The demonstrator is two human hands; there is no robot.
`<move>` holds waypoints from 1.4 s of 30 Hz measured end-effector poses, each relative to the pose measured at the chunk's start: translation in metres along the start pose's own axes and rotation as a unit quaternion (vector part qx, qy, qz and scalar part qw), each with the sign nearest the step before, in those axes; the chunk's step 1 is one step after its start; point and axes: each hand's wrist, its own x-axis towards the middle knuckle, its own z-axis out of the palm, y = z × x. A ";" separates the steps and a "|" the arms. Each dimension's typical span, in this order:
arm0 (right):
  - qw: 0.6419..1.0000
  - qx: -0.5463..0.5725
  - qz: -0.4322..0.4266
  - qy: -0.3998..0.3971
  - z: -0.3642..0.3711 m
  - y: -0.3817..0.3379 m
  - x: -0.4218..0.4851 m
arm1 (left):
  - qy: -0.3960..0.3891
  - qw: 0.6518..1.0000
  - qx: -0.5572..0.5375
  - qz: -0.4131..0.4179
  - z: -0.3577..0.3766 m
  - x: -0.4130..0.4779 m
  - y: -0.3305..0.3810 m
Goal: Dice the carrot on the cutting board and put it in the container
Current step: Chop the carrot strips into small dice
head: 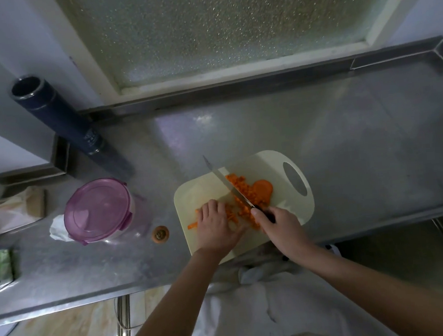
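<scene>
Risk 1: the knife (227, 184) lies slanted across the cutting board (276, 167) with its heel close to the left hand (215, 228). If the blade drifts towards that hand during a stroke, it could nick the knuckles.

Risk 2: the diced carrot (244, 192) is heaped loosely along the far side of the blade. A hard chop could flick pieces onto the steel counter (346, 143).

Risk 3: the near corner of the board sits close to the counter's front edge. Downward pressure there could make the board slide or tip.

Risk 4: the container (98, 209) stands well apart to the left with its purple lid on. The lid must come off before any carrot can go in.

Left hand: the fingers are curled knuckles-up and hold down the carrot strips (193, 225) at the board's left side. The fingertips are hidden.

Right hand (279, 225): it is closed round the dark knife handle, with 1 digit laid forward towards the blade.

Carrot: all of it is on the board. 1 round uncut slice (264, 188) lies just beyond the dice. In my judgement, dicing is well along but unfinished.
</scene>
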 end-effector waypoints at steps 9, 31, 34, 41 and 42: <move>1.000 0.000 0.002 -0.002 -0.002 0.002 -0.003 | 0.018 0.999 -0.031 0.002 0.006 0.000 -0.008; 0.971 -0.231 -0.016 -0.058 0.041 -0.006 -0.009 | 0.082 0.991 -0.106 -0.023 0.013 -0.001 -0.013; 0.977 -0.205 -0.009 -0.053 0.043 -0.008 -0.003 | 0.083 0.990 -0.108 -0.022 0.012 -0.001 -0.012; 0.989 -0.141 0.012 -0.046 0.033 -0.009 0.017 | 0.086 0.989 -0.115 -0.025 0.013 -0.002 -0.012; 0.990 -0.134 0.017 -0.043 0.030 -0.009 0.018 | 0.088 0.989 -0.119 -0.028 0.013 -0.001 -0.012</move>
